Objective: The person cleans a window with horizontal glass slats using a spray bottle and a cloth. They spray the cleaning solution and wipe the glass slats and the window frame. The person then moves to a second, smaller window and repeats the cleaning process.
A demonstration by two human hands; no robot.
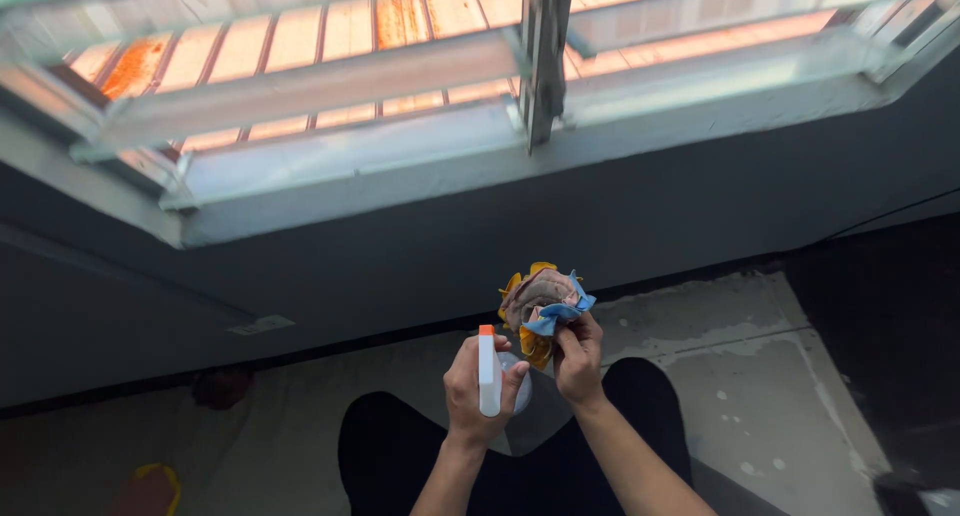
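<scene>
left hand [478, 384] grips white spray bottle [489, 374] | right hand [579, 359] clutches bunched cloth [540, 301] | below window [400, 96]

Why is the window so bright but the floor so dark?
Head view: daylight floods through the window, washing out its panes; the wall and floor below sit in shadow, so the left hand with the spray bottle and the right hand with the cloth look dim.
</scene>
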